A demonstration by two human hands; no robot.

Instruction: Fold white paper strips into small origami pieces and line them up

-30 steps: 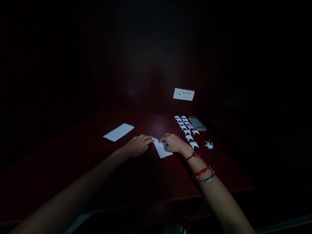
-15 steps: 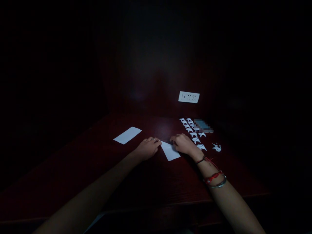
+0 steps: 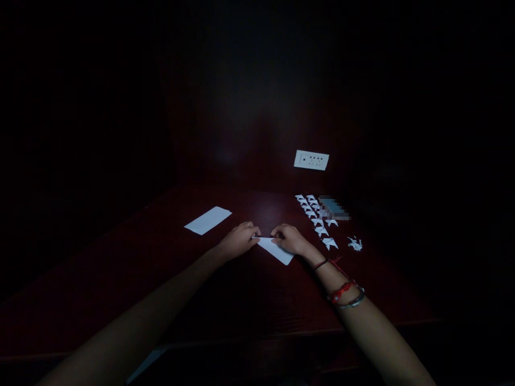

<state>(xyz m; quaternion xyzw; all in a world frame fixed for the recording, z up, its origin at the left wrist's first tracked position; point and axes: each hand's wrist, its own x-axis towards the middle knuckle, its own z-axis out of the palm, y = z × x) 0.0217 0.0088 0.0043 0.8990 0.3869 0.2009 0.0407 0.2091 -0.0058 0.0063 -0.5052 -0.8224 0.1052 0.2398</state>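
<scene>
A white sheet of paper (image 3: 277, 252) lies on the dark red table between my hands, its far edge running from one hand to the other. My left hand (image 3: 240, 238) pinches the paper's left corner between thumb and curled fingers. At the far edge, my right hand (image 3: 288, 238) has its thumb on the paper and its fingers bent over the edge. Part of the sheet is hidden under the right hand. Beyond the right hand, several small folded paper pieces (image 3: 321, 231) stand in rows.
To the left lies a stack of white paper strips (image 3: 208, 220). A blurred-out flat object (image 3: 335, 208) and a small heap of paper scraps (image 3: 355, 244) are at the right. A white socket plate (image 3: 311, 160) is on the back wall. The surroundings are very dark.
The paper has turned, and its far edge now lies nearly level between the hands. My right hand has shifted left and its thumb has come onto the sheet. My left hand has moved slightly left.
</scene>
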